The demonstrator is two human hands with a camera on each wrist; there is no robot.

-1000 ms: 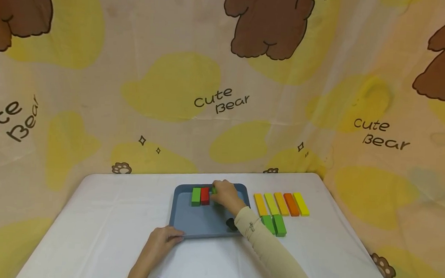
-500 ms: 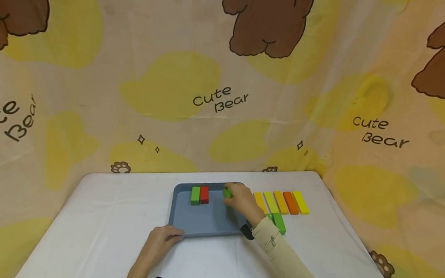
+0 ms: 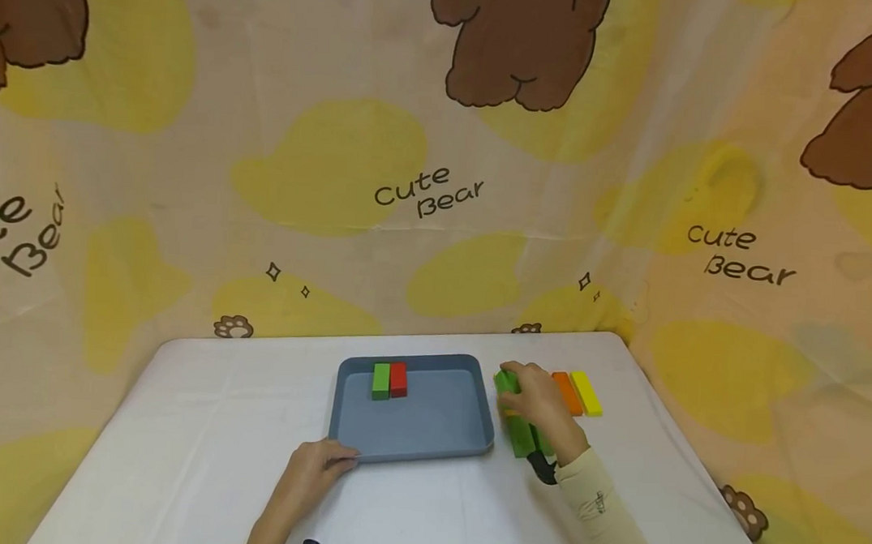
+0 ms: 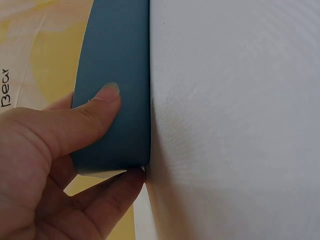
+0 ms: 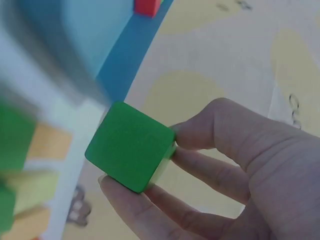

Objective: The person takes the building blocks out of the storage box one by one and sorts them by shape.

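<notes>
My right hand [image 3: 545,400] pinches a green block [image 5: 131,147] between thumb and fingers. In the head view this block overlaps the row of coloured blocks to the right of the blue-grey tray [image 3: 429,422]. My left hand [image 3: 312,476] grips the tray's near left corner; the left wrist view shows its thumb on the outer wall and its fingers curled at the corner. Inside the tray, a green block [image 3: 381,381] and a red block [image 3: 398,379] lie side by side near the back.
Right of the tray lie an orange block [image 3: 566,393] and a yellow block [image 3: 586,393]; other blocks there are partly behind my right hand. Two green blocks sit nearer me, one visible beside the wrist strap [image 3: 542,466]. A patterned cloth hangs behind the white table [image 3: 240,409].
My right hand has lifted the green block from beside the red one and carried it right, out past the tray's right edge. My left hand has stayed at the tray's corner.
</notes>
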